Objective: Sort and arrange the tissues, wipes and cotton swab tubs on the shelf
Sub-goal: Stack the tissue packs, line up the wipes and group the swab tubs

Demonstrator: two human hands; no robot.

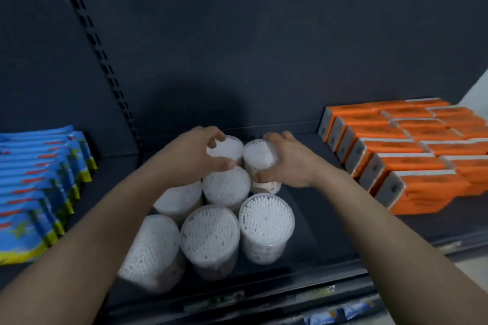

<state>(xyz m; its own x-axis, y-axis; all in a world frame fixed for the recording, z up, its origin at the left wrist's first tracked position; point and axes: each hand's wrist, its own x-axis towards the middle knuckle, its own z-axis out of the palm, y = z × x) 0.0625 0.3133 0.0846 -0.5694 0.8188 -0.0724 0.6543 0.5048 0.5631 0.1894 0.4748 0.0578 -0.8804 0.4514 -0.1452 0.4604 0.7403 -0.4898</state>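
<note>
Several clear round tubs of white cotton swabs stand clustered in the middle of the dark shelf (324, 224). My left hand (196, 152) grips the back-left tub (227, 148) from above. Right beside it, my right hand (289, 163) wraps around the back-right tub (257, 157). The two held tubs touch each other. In front of them stand more tubs, among them one at the centre (226, 185), one at the front middle (210, 235) and one at the front right (266, 221). My left forearm partly hides the front-left tub (151, 248).
Blue wipe packs (39, 192) stand in a row on the shelf's left. Orange tissue packs (412, 155) fill the right side in rows. A slotted upright (97, 42) runs up the dark back panel. The shelf's front rail (237, 301) carries price labels.
</note>
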